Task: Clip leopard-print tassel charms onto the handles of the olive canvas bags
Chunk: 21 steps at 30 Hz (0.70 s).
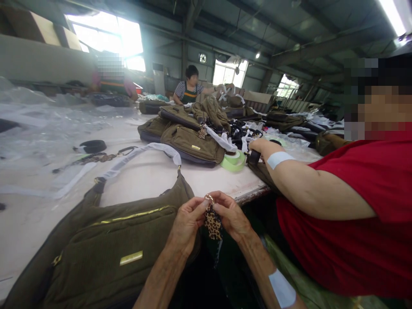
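Between my two hands hangs a leopard-print bag charm (213, 225) with a gold ring (209, 198) at its top. Thumb and fingers of my left hand (186, 221) pinch the ring from the left. My right hand (232, 214) pinches it from the right, close to the charm's upper edge. A dark strip dangles below the print. Left of my hands, on the table, lies an olive-green handbag (106, 244) with a gold zip and a gold plate (131, 258). White wrapping covers its handle (151, 148).
Several olive bags (189, 137) are piled across the white table (135, 176), near a pale green tape roll (234, 161). A black coiled strap (93, 146) and clear plastic lie left. A person in red (347, 223) works close on my right; others sit across.
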{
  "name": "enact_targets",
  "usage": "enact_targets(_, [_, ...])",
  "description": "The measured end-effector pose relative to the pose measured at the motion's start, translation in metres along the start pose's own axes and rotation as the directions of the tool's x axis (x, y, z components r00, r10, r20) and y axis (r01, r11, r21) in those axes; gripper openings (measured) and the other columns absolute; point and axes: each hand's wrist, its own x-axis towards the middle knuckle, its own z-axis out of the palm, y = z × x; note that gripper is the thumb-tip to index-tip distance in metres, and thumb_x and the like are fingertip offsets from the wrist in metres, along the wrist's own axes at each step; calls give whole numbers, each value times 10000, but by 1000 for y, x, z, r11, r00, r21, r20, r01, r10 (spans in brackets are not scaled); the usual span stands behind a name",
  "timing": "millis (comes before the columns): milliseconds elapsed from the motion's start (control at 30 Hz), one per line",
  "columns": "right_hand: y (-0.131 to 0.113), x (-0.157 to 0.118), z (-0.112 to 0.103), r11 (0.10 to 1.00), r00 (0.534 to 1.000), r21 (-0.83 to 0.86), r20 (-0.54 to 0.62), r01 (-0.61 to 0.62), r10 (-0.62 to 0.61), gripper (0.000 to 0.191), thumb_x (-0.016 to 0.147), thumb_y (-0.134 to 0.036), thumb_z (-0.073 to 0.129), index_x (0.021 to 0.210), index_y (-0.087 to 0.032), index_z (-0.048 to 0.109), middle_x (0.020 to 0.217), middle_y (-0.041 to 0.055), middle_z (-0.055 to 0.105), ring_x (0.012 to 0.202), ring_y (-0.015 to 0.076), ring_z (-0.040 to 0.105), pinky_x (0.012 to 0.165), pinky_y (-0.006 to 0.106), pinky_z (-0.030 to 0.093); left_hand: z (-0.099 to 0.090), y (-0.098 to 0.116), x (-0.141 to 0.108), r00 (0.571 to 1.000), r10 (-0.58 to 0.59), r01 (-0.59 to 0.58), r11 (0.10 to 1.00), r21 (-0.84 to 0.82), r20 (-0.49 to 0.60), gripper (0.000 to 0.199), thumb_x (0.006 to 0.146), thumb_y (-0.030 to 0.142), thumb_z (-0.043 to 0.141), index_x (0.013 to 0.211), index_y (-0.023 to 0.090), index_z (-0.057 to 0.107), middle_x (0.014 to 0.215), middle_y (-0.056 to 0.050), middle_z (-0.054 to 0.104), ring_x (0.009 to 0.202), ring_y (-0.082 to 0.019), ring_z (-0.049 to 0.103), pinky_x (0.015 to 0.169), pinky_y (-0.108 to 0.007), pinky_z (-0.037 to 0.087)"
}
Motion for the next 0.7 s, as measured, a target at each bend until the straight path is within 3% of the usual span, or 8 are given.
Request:
enact_targets(267, [-14,-4,-8,981,982,-158,131,-114,135,261,750,-330,669,1003,-277,696,881,7,644,739,125,540,696,260,420,-3,9,-7,979,-157,153,987,40,129,217,695,297,719,794,107,687,669,-51,664,574,-100,571,582,-210,434])
enact_targets(400, [-20,-1,-10,965,979,-262,194,-12,64,158,744,-275,671,884,-227,725,776,9,586,641,99,473,585,249,361,-6,11,-5,957,-209,195,977,89,200,206,688,275,721,786,96,692,695,-62,667,561,-96,569,562,-209,430])
enact_targets(700, [-33,9,-17,886,961,-413,255,210,-109,91,743,-222,657,765,-266,734,778,16,539,693,131,501,619,310,376,-7,15,-1,955,-189,160,977,141,226,222,687,300,727,814,119,704,711,-28,642,602,-89,537,582,-203,401])
